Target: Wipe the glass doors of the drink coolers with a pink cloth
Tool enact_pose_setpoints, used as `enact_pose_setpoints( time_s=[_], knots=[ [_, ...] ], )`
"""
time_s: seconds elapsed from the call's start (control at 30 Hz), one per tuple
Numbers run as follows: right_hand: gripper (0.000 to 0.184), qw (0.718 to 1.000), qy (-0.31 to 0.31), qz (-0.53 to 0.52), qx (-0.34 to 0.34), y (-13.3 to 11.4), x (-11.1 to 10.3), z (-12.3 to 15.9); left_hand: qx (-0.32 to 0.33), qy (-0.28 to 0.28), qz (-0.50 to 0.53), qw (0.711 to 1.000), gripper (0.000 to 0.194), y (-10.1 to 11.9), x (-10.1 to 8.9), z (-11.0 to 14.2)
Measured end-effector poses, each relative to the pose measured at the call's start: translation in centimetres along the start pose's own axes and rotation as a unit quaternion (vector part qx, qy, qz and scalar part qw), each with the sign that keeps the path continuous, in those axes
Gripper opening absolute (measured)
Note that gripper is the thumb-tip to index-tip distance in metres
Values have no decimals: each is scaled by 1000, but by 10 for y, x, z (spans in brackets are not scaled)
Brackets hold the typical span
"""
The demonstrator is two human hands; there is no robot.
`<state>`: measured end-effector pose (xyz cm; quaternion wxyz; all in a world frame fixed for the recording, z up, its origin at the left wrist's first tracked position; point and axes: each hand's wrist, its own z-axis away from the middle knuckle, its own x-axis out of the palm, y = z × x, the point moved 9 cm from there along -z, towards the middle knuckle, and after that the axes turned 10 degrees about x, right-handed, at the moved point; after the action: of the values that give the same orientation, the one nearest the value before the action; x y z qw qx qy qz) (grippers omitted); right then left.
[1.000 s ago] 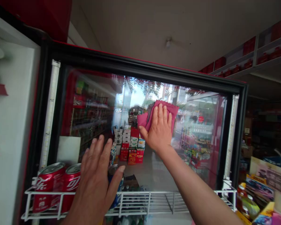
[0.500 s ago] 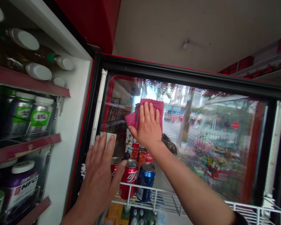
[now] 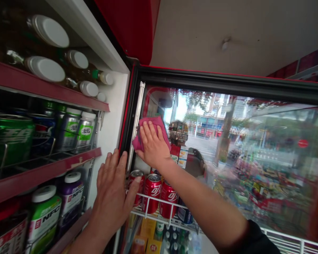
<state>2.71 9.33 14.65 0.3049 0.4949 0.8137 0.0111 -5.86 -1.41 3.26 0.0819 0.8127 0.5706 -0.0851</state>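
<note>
My right hand [image 3: 155, 144] lies spread on a pink cloth [image 3: 160, 123], holding it flat against the door glass [image 3: 201, 123] close to the left light strip [image 3: 138, 116]. Some of the cloth is hidden under the palm. Fingers stretched upward, my left hand [image 3: 113, 192] is held up empty in front of the door's hinge side. Whether its fingertips touch the black door frame [image 3: 129, 116] I cannot tell. Below the right hand, red cola cans [image 3: 152, 192] and a blue can [image 3: 185, 214] stand in the white wire door rack [image 3: 159, 203].
On the left, the fridge shelves [image 3: 69, 162] hold bottles and cans, including a green NFC juice bottle [image 3: 43, 215] and a large green can [image 3: 10, 137]. A red fridge header [image 3: 132, 31] juts out above. Street and shop goods show through or reflect in the glass.
My right hand has slid the cloth leftward across the glass to the hinge-side edge. The view has turned left, bringing the fridge shelves in. My left hand stays raised and open.
</note>
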Motion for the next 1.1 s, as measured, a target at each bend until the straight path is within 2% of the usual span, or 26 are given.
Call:
enact_pose_setpoints(
  time_s=[0.1,0.23,0.33,0.5,0.63,0.8,1.1],
  knots=[
    [107,998,-28,-41,-33,-13,11,9,-10,-7,-3,1000,84,-5,1,7],
    [106,995,-50,-54,-71,-12,15,19,-22,-25,-6,999,83,-5,6,13],
    [100,988,-67,14,-136,-9,19,27,-27,-24,1,999,82,-1,8,15],
    [94,954,-137,139,-227,3,23,49,-23,-28,16,999,83,14,13,13],
    [89,938,-160,174,-253,21,14,65,-19,-32,27,999,83,27,17,9],
    [79,934,-148,176,-272,47,-2,81,-11,-41,35,998,85,44,24,4],
    [86,928,-178,199,-261,94,-28,110,9,-49,57,997,85,86,37,-8]
  ],
)
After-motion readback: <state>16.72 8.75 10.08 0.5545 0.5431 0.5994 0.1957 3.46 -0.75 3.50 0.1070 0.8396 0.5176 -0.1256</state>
